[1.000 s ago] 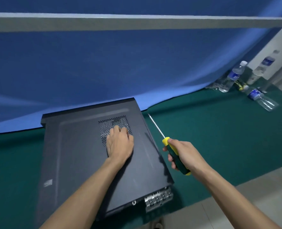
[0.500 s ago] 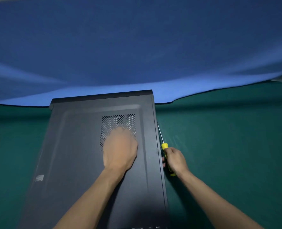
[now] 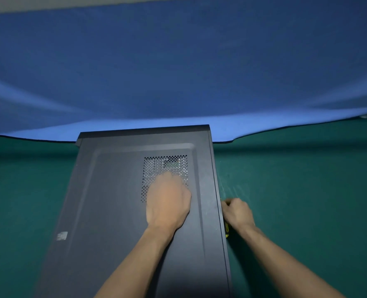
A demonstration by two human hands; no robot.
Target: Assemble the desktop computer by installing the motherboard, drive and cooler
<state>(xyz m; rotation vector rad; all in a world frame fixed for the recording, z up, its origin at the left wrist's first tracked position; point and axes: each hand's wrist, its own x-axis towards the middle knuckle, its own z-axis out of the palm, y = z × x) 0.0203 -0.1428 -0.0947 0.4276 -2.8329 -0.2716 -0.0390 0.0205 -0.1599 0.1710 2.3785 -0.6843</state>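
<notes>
A black computer case (image 3: 122, 211) lies flat on its side on a green mat (image 3: 307, 190), its far end against a blue cloth (image 3: 178, 72). The left hand (image 3: 167, 203) presses palm down on the side panel, fingers on the lower part of the vent holes (image 3: 167, 166), holding nothing. The right hand (image 3: 238, 212) sits on the mat just beside the case's right edge, fingers curled round a screwdriver (image 3: 227, 230); only a bit of its yellow handle shows below the fist, tight against the case
</notes>
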